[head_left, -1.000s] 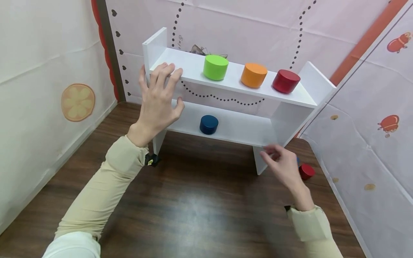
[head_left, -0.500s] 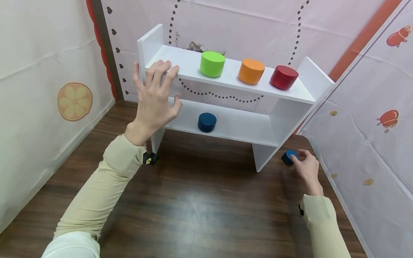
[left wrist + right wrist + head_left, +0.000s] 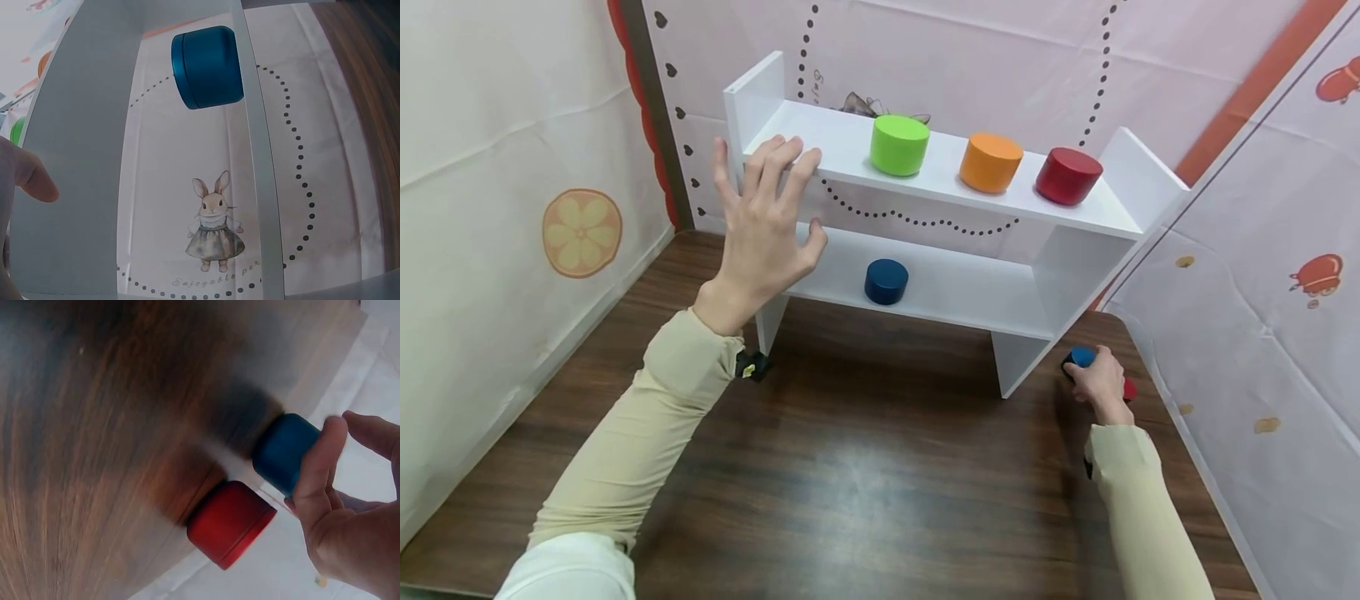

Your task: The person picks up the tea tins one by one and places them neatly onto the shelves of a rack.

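Observation:
A white two-tier shelf [image 3: 850,142] stands on the table. My left hand [image 3: 760,229] rests its fingertips on the front edge of its upper board by the left side panel, the thumb [image 3: 39,181] held apart. On the upper board sit green [image 3: 899,145], orange [image 3: 991,163] and dark red [image 3: 1069,176] round tins. A dark blue round tin [image 3: 886,282] is on the lower board, also in the left wrist view. Right of the shelf, my right hand [image 3: 1099,385] grips a blue round tin [image 3: 287,450] on the table, partly covering it. A red round tin [image 3: 228,522] lies beside it.
The dark wood table [image 3: 850,467] stretches in front of the shelf. Printed cloth walls [image 3: 1247,333] border it at the back and sides, the right one close to my right hand. The shelf's right leg panel [image 3: 1017,363] stands left of the blue tin.
My right hand has moved right from beside the shelf leg to the blue tin, and its fingers have come round it. The left hand stays on the shelf. The tins keep their places.

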{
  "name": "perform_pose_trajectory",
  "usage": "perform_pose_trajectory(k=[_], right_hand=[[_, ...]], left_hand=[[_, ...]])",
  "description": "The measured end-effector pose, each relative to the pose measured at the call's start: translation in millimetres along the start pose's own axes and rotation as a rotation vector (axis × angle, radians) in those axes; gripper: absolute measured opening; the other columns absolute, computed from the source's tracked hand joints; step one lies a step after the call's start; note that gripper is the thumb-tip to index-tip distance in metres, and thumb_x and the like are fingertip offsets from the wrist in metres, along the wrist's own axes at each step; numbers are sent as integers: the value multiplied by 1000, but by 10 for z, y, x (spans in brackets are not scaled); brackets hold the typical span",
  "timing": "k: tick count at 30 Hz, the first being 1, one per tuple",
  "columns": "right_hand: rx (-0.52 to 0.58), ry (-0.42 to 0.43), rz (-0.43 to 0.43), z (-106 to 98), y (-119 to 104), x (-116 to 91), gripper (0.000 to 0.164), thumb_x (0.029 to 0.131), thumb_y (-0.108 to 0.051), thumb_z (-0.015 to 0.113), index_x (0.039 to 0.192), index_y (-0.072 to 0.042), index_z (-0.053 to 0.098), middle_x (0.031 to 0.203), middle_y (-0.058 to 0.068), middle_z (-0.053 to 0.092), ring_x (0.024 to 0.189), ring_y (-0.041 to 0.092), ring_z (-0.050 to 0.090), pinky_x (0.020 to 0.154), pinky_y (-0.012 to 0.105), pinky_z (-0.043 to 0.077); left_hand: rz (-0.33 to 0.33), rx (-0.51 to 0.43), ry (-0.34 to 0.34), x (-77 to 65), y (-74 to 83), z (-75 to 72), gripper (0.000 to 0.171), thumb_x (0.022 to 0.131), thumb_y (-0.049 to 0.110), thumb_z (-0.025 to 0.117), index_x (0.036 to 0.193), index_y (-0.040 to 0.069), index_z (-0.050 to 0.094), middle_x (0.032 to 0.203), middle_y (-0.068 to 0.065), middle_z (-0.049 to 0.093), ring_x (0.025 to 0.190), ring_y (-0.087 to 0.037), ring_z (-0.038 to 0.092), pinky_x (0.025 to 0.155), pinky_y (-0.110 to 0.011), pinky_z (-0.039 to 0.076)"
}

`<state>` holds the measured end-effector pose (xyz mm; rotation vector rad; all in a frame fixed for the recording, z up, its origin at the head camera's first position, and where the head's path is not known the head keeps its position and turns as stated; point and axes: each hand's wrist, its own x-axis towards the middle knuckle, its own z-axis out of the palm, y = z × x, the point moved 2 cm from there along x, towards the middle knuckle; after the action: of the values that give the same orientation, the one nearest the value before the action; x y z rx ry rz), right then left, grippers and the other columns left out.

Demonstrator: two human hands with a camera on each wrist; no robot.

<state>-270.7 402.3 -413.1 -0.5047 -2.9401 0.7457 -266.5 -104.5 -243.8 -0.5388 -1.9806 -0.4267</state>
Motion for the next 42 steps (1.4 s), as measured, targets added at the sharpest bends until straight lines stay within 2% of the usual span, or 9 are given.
perform_pose_trajectory(k=[2, 4, 6, 11, 15, 22, 31, 38, 42], right_hand=[[-6, 10, 35, 21, 4, 15, 75, 90, -29, 60, 142, 14, 26, 117, 40, 50, 87, 46, 64, 98, 58, 42], [-4, 6, 69, 53, 7, 18, 75, 90, -32, 60, 140, 13, 29, 126, 41, 39, 96, 53, 54, 89, 57, 46], [3, -4, 85, 87, 11, 17, 72, 90, -34, 61, 136, 14, 35, 127, 41, 37, 92, 50, 57, 81, 51, 51], [20, -30, 46, 148, 18, 18, 67, 89, -33, 64, 129, 15, 42, 120, 40, 48, 45, 21, 63, 52, 32, 55], [70, -65, 43, 172, 32, -13, 72, 88, -28, 65, 137, 12, 32, 126, 41, 44, 44, 14, 60, 48, 31, 55], [110, -63, 64, 191, 77, -92, 72, 87, -25, 67, 137, 11, 28, 124, 41, 42, 48, 19, 62, 46, 34, 55], [44, -12, 30, 147, 116, -243, 76, 85, -35, 68, 138, 8, 32, 126, 37, 47, 70, 35, 66, 50, 33, 55], [26, 31, -21, 83, 103, -400, 74, 86, -38, 67, 136, 7, 37, 130, 33, 49, 110, 49, 53, 89, 57, 48], [40, 52, -58, 32, 70, -484, 74, 86, -39, 68, 135, 7, 38, 128, 33, 51, 113, 48, 52, 96, 59, 44]], left_hand=[[2, 8, -8, 3, 0, -2, 62, 77, 19, 62, 137, 12, 47, 142, -13, 46, 137, -29, 34, 118, -59, -4], [-2, -4, -16, 0, -1, 1, 63, 77, 19, 62, 137, 12, 46, 142, -13, 46, 138, -29, 33, 118, -59, -4], [-7, -7, -30, -3, 1, 4, 63, 78, 19, 62, 138, 12, 45, 143, -13, 45, 139, -29, 32, 117, -62, 0], [-22, -18, -51, -5, 3, 1, 65, 77, 17, 64, 139, 12, 43, 144, -13, 43, 140, -29, 29, 114, -65, 8], [-27, -22, -55, -3, 3, -2, 67, 77, 16, 64, 140, 12, 42, 145, -13, 42, 140, -29, 29, 114, -65, 9], [-30, -26, -55, -6, 0, 6, 68, 76, 15, 65, 140, 12, 43, 145, -13, 42, 141, -28, 29, 115, -65, 6], [-10, -5, -40, -8, -3, 8, 67, 77, 18, 65, 139, 12, 42, 144, -14, 43, 140, -30, 29, 115, -63, 3], [3, 23, -42, -6, 4, 8, 67, 77, 19, 64, 140, 12, 41, 143, -14, 42, 138, -31, 30, 114, -64, 5], [-1, 13, -37, -11, 4, 14, 66, 77, 18, 63, 140, 12, 42, 143, -14, 43, 138, -30, 30, 115, -63, 4]])
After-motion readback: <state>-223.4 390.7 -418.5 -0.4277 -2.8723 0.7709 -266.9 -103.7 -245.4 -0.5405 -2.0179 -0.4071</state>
